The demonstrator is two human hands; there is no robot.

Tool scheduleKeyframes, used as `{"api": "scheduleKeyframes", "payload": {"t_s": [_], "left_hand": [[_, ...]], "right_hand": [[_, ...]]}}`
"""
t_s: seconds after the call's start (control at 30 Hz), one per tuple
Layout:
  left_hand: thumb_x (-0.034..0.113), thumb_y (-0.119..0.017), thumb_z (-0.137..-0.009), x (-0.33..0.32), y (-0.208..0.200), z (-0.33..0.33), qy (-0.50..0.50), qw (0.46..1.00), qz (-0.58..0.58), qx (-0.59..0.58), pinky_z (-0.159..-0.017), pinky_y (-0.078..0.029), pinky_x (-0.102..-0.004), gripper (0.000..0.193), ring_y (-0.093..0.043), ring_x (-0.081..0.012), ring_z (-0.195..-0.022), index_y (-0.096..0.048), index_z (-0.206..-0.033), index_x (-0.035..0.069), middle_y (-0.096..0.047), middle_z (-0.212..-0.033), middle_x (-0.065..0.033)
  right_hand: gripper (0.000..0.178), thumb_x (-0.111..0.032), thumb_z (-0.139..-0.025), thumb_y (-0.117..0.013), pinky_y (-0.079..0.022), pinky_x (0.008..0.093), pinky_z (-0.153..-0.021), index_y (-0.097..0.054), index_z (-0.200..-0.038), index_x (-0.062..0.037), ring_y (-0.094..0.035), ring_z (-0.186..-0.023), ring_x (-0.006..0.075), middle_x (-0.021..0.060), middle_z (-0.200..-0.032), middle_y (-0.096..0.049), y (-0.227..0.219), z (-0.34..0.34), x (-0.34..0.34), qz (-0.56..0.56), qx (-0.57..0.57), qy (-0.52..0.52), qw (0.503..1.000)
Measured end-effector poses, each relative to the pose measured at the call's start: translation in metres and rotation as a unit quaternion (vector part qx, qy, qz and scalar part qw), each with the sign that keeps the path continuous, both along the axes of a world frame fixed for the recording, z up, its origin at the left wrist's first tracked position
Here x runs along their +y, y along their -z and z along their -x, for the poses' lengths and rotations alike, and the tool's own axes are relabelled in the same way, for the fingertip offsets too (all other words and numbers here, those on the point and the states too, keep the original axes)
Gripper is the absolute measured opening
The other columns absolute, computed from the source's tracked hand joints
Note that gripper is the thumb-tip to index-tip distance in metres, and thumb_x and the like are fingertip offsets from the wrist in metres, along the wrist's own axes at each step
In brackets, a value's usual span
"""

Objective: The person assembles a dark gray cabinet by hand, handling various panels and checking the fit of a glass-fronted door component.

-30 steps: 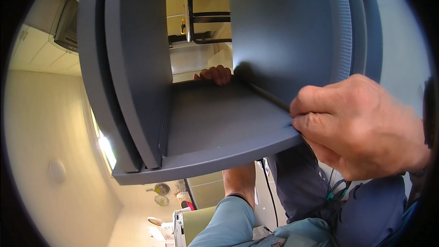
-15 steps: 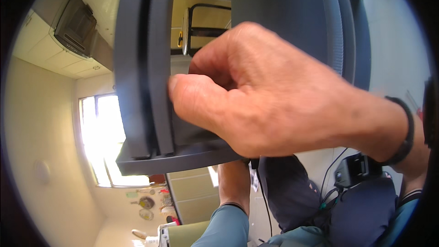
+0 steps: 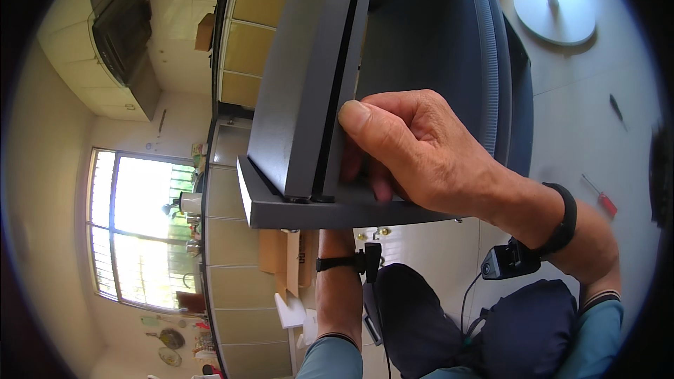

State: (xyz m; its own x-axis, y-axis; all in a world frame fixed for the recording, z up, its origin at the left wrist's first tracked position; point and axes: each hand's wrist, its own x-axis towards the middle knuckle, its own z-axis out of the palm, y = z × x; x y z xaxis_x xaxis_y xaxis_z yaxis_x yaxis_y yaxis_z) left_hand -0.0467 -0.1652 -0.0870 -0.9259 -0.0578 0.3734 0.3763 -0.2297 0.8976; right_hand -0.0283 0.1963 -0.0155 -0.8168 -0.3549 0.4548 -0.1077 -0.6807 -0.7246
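A dark grey cabinet frame (image 3: 421, 35), open on the side facing me, stands tilted before me. My right hand (image 3: 428, 147) is closed on the edge of its left side panel (image 3: 344, 84). The thumb presses on that edge and the other fingers curl inside the frame. A narrow dark gap runs along the panel, next to a wider grey face (image 3: 284, 91). The bottom board (image 3: 337, 214) crosses in front. My left forearm (image 3: 337, 302), with a black strap, reaches up under this board; the board hides my left hand.
On the pale floor at right lie a red-handled screwdriver (image 3: 607, 203) and a small dark tool (image 3: 616, 107). A round white stand base (image 3: 554, 10) is at the far right. An open cardboard box (image 3: 288, 256) and small brass-coloured pieces (image 3: 383, 231) are beyond my left forearm.
The cabinet frame now appears farther from me and shifted right, with more of its left outer face showing. My right hand keeps its thumb at the panel edge. More floor has come into view.
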Motion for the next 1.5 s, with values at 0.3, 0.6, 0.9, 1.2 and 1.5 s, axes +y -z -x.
{"api": "scheduleKeyframes", "payload": {"t_s": [0.3,0.6,0.9,1.2,1.5], "left_hand": [[0.041,-0.046,-0.096,-0.01,0.004,0.04,-0.142,0.99,0.002,0.013,-0.091,-0.05,-0.0398,0.044,-0.057,-0.0266,-0.105,-0.051,-0.121,0.005,-0.056,-0.115,-0.0103],[0.042,-0.047,-0.096,0.046,-0.022,0.035,-0.28,0.958,-0.037,0.043,-0.091,-0.051,-0.041,0.046,-0.058,-0.0265,-0.106,-0.05,-0.122,0.005,-0.057,-0.116,-0.0103],[0.043,-0.047,-0.096,0.051,-0.035,0.026,-0.295,0.951,-0.077,0.044,-0.088,-0.052,-0.0394,0.046,-0.059,-0.0258,-0.104,-0.052,-0.121,0.005,-0.057,-0.115,-0.0094],[0.04,-0.048,-0.095,0.064,-0.038,0.025,-0.31,0.945,-0.094,0.039,-0.085,-0.051,-0.0367,0.042,-0.059,-0.0232,-0.099,-0.054,-0.114,0.004,-0.058,-0.109,-0.0091],[0.04,-0.051,-0.094,0.047,-0.031,0.03,-0.318,0.943,-0.088,0.045,-0.083,-0.049,-0.0349,0.041,-0.058,-0.0208,-0.097,-0.054,-0.112,0.003,-0.058,-0.107,-0.0084]], "right_hand": [[0.036,-0.027,-0.094,-0.048,-0.041,0.0208,-0.044,-0.065,-0.074,-0.0019,-0.059,-0.054,0.008,0.0036,-0.066,-0.063,-0.036,-0.011,0.019,-0.047,-0.095,-0.003,0.994],[0.034,-0.022,-0.087,-0.049,-0.043,0.0243,-0.045,-0.063,-0.065,0.0,-0.059,-0.05,0.0132,0.0069,-0.058,-0.061,-0.056,-0.015,0.034,-0.147,-0.154,0.053,0.976],[0.034,-0.023,-0.085,-0.05,-0.046,0.026,-0.048,-0.063,-0.068,0.0038,-0.06,-0.051,0.0154,0.0084,-0.058,-0.06,-0.065,-0.027,0.049,-0.159,-0.147,0.065,0.974],[0.036,-0.026,-0.084,-0.051,-0.046,0.0259,-0.046,-0.065,-0.07,0.0045,-0.061,-0.051,0.0165,0.009,-0.059,-0.061,-0.061,-0.035,0.067,-0.163,-0.139,0.099,0.972],[0.036,-0.026,-0.085,-0.053,-0.046,0.0257,-0.045,-0.064,-0.07,0.0044,-0.059,-0.049,0.0166,0.0094,-0.06,-0.06,-0.06,-0.038,0.063,-0.152,-0.136,0.12,0.972]]}}
